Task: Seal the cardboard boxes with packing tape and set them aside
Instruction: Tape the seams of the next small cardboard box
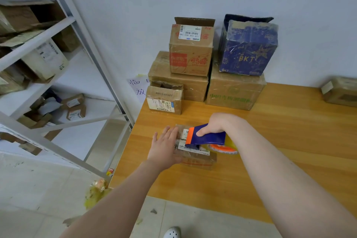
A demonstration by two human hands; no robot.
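Note:
A small flat cardboard box [195,157] with white shipping labels lies on the wooden table [289,141]. My left hand [164,148] rests flat on the box's left end, fingers straight. My right hand [217,124] grips the blue handle of a tape dispenser [207,138] with an orange blade guard. The dispenser sits on top of the box, and its tape roll [224,148] hangs over the right side. Part of the box top is hidden under the dispenser.
Stacked boxes stand at the table's far edge against the wall: a small brown box [164,98], larger brown cartons [234,91], a blue box [248,48]. Another box [341,91] lies far right. A metal shelf rack [58,63] with parcels stands left. Crumpled tape scraps [95,191] lie on the floor.

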